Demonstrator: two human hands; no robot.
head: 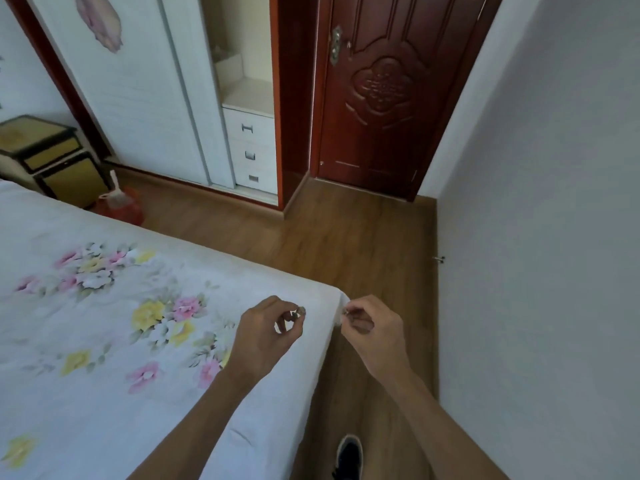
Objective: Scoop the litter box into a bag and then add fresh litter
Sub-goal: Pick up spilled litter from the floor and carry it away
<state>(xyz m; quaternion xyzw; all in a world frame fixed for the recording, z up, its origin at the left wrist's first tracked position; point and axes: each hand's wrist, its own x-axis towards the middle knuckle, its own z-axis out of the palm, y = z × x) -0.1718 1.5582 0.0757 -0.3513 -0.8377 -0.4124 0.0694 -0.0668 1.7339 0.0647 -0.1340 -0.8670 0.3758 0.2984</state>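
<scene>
Head view: the red bag (122, 207) stands on the wood floor (346, 244) at far left, between the nightstand (52, 154) and the far edge of the bed (104, 341). A white handle (114, 181) sticks up out of the bag, and what it belongs to is hidden. The bag is well apart from both hands.

The person stands at the near corner of the bed with both forearms stretched forward.

- Left hand (266, 332) – held over the floral sheet (149, 313) near the corner. Its fingers are curled, with thumb and forefinger tips pressed together in a ring. Whether anything lies between them cannot be told.
- Right hand (370, 327) – held just off the bed's edge, over the floor. Its fingers are curled, and thumb and forefinger pinch the sheet corner (343, 303) where the white cloth hangs down.

The two hands are level with each other and close together, but not touching.

A dark shoe (349, 457) rests on the floor beside the bed, below the right forearm. Beyond the bed stands a white wardrobe (138, 98); its sliding door is partly open, showing a shelf and three drawers (251, 154). To the right of the wardrobe is a closed carved red-brown door (388, 98). A plain pale wall (536, 202) runs down the right side, with a small metal doorstop (439, 259) low on it.
</scene>
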